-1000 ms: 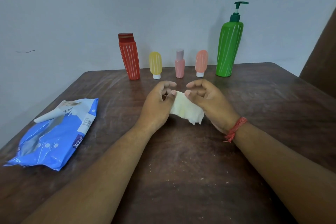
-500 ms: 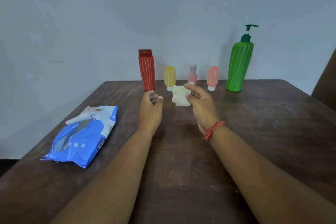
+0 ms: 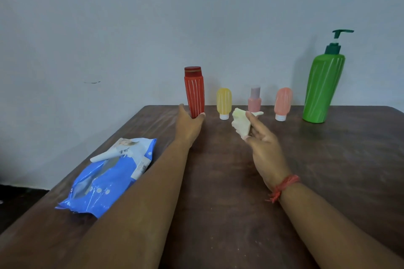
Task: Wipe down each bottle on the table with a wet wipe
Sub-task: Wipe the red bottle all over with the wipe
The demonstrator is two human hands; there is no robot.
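Red bottle (image 3: 194, 91) is stood upright at the far edge of the wooden table (image 3: 229, 192), with its base bracketed by the spread thumb and fingers of the left hand (image 3: 189, 125); firm contact cannot be confirmed. A crumpled wet wipe (image 3: 240, 123) is pinched in the right hand (image 3: 265, 148). Yellow bottle (image 3: 224, 102), pink bottle (image 3: 254, 100), salmon bottle (image 3: 283, 102) and green pump bottle (image 3: 323, 87) are lined up alongside. A blue wipes pack (image 3: 107, 179) is laid at the left.

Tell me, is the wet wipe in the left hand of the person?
No, the wet wipe is pinched in the right hand, while the left hand reaches around the base of the red bottle.
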